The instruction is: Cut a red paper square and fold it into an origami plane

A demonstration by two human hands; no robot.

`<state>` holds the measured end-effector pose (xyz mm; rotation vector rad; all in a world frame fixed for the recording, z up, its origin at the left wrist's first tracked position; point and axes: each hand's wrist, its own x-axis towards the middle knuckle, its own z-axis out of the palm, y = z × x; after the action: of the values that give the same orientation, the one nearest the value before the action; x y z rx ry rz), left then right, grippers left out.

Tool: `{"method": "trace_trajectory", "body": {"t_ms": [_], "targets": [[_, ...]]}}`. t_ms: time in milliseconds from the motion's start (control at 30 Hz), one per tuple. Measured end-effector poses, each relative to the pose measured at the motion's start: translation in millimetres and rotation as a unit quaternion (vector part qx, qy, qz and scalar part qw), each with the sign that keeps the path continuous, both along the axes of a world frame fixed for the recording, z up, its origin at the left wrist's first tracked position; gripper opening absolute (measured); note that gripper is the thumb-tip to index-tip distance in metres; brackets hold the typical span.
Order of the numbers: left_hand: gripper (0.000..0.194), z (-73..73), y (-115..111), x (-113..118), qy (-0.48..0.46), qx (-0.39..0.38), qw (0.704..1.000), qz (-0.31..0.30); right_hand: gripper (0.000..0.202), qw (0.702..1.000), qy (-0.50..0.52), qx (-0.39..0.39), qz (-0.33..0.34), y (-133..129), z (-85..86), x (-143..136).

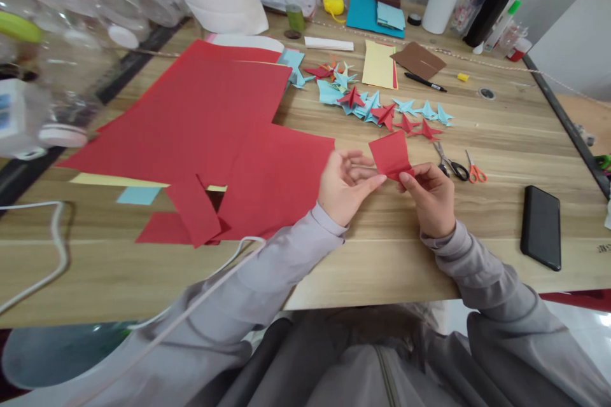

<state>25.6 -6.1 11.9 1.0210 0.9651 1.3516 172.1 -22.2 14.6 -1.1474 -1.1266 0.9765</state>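
Note:
A small red square of paper [390, 151] with a crease near its lower edge is held up above the table. My right hand [432, 198] pinches its lower right corner between thumb and fingers. At the lower left edge, my left hand [344, 186] has its thumb on the paper, the other fingers loosely curved and partly behind it. Just beyond the hands lie folded red paper cranes [383, 115] and light blue paper cranes [428, 110], several of each. To the left, large red sheets [200, 114] overlap, with cut red strips [193, 211] in front.
Black-handled scissors [451, 164] and small orange scissors [475, 168] lie right of my hands, with a phone [541, 227] farther right. A pen [426, 81], brown paper [419, 60] and yellow tape measure [333, 5] lie farther back. Plastic bottles [67, 70] crowd the left; a white cable [60, 235] crosses there.

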Motion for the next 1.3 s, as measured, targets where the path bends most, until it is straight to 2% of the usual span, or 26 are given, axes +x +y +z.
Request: {"method": "trace_trajectory", "body": {"t_ms": [100,200,500,700,833,1033,1200,1300], "targets": [[0.040,0.0,0.4,0.5,0.004,-0.033,0.996,-0.085,0.031,1.000,0.006,0.000,0.016,-1.1,1.1,-1.3],[0.032,1.6,0.3,-0.4,0.011,-0.047,0.992,-0.116,0.034,0.999,0.005,-0.010,0.039,-1.6,1.3,-1.5],[0.028,5.8,1.3,-2.6,0.031,-0.045,0.993,-0.104,0.046,0.998,0.040,-0.021,0.051,1.4,-3.2,-0.5],[0.027,8.5,0.0,-2.0,0.054,-0.049,0.993,-0.091,0.029,0.997,0.007,-0.039,0.062,1.0,-3.2,0.6],[0.028,6.2,1.0,-2.0,0.058,-0.055,0.993,-0.091,0.026,0.997,-0.001,-0.045,0.057,0.9,-3.7,1.3],[0.030,-0.2,3.0,-1.8,0.010,-0.103,0.989,-0.110,0.023,0.996,0.020,-0.061,0.060,0.2,-2.0,0.3],[0.030,1.7,4.4,-2.1,-0.050,-0.160,0.977,-0.130,0.021,0.994,0.046,-0.077,0.063,0.2,-2.7,1.3],[0.029,1.9,5.2,-2.4,-0.048,-0.165,0.977,-0.128,0.019,0.992,0.064,-0.084,0.071,1.0,-4.6,1.9]]}}
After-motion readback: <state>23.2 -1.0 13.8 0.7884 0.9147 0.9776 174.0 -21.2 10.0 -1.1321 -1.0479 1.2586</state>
